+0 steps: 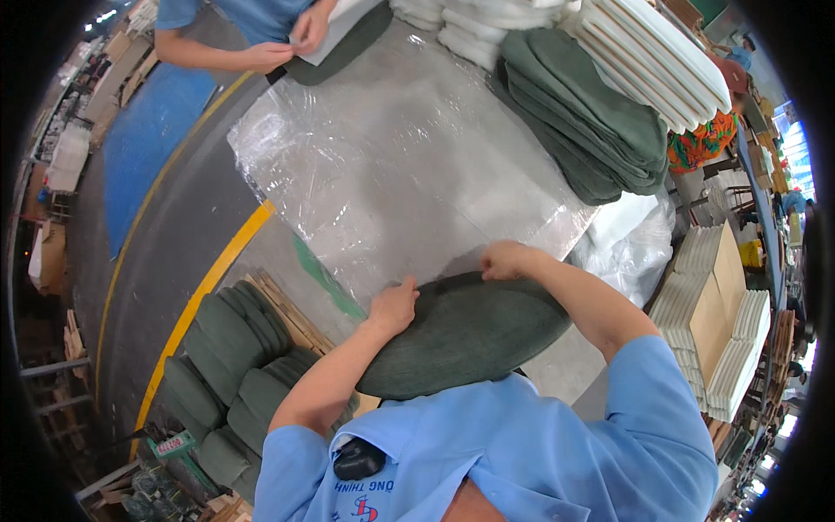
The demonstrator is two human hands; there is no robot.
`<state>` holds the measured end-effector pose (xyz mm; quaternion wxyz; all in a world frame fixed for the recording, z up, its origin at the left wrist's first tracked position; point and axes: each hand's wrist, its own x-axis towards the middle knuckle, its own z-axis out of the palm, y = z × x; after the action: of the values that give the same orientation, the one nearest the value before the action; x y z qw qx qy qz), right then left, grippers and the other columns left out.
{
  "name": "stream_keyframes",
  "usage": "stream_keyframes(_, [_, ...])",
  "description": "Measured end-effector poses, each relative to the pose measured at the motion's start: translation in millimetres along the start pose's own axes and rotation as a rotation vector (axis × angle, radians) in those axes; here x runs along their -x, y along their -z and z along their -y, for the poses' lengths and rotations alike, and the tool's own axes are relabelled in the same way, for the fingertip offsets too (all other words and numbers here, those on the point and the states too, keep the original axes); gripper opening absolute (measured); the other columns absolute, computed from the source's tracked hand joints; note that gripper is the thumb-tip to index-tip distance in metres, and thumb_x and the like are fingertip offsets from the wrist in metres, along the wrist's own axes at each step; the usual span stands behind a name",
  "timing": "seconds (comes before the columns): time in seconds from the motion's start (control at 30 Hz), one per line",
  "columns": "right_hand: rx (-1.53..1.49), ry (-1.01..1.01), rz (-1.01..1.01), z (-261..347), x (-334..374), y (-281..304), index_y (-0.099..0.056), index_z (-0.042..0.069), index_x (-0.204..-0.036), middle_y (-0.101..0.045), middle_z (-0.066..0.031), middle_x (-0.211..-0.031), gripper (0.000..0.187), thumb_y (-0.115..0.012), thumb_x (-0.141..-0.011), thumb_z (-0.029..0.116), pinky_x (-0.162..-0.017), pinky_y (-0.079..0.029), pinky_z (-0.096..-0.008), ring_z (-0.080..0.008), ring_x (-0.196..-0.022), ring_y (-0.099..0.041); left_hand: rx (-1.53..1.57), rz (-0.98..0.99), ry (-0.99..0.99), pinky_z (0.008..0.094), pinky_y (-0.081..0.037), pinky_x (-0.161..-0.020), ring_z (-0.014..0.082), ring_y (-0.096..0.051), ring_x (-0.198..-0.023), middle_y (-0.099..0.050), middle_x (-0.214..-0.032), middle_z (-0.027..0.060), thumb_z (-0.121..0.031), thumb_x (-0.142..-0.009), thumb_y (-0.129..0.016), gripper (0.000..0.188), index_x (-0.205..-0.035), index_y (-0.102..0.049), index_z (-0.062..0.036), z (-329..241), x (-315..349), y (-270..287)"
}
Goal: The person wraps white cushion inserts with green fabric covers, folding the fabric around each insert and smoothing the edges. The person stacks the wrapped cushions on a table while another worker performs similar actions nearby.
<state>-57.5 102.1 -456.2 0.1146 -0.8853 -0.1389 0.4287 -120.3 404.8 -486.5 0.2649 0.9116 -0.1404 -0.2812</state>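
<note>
A dark green oval cushion (pixel 470 335) lies in front of me, leaning against my body at the near edge of a table (pixel 391 165) covered in clear plastic film. My left hand (pixel 396 306) is closed on the cushion's far rim, left of its middle. Farther right along the same rim, my right hand (pixel 509 261) grips the edge with curled fingers. The fingertips of both hands are partly hidden, so exactly what they pinch there is hard to see.
Dark green covers (pixel 583 113) are piled at the table's far right, beside stacked white pads (pixel 652 65) and white padding (pixel 487 26). A co-worker's hands (pixel 291 43) hold a white pad over a green piece. Green cushions (pixel 230 348) stand lower left; cream pads (pixel 704 304) are stacked right.
</note>
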Motion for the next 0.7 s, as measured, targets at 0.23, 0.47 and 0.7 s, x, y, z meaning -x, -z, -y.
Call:
stream_keyframes(0.23, [-0.287, -0.021, -0.495, 2.9, 0.4, -44.7, -0.069, 0.008, -0.101, -0.074, -0.0182, -0.097, 0.02, -0.066, -0.101, 0.028, -0.085, -0.054, -0.0519, -0.0424, -0.098, -0.069, -0.106, -0.314, -0.066, 0.0575, -0.052, -0.064, 0.0451, -0.07, -0.072, -0.071, -0.077, 0.0201, -0.025, -0.107, -0.055, 0.017, -0.109, -0.055, -0.0081, 9.8, -3.9, -20.0])
stream_keyframes(0.47, [-0.392, 0.085, -0.657, -5.1, -3.7, -48.4, -0.07, 0.007, -0.102, -0.075, -0.0174, -0.095, 0.017, -0.069, -0.098, 0.023, -0.082, -0.056, -0.0467, -0.0378, -0.095, -0.072, -0.1, -0.362, -0.054, 0.0552, -0.053, -0.065, 0.0408, -0.071, -0.075, -0.072, -0.082, 0.0154, -0.024, -0.104, -0.062, 0.017, -0.109, -0.062, -0.0089, 14.8, -10.0, -24.9])
stream_keyframes(0.7, [-0.698, -0.208, -0.53, -37.6, 78.7, 6.4, -0.068, 0.007, -0.128, -0.076, -0.0174, -0.116, 0.035, -0.063, -0.103, 0.032, -0.093, -0.055, -0.0429, -0.0326, -0.106, -0.073, 0.234, -0.643, 0.001, 0.0478, -0.051, -0.095, 0.039, -0.065, -0.111, -0.069, -0.115, 0.0207, -0.019, -0.101, -0.068, 0.026, -0.12, -0.068, -0.0011, 5.1, 68.4, 41.9])
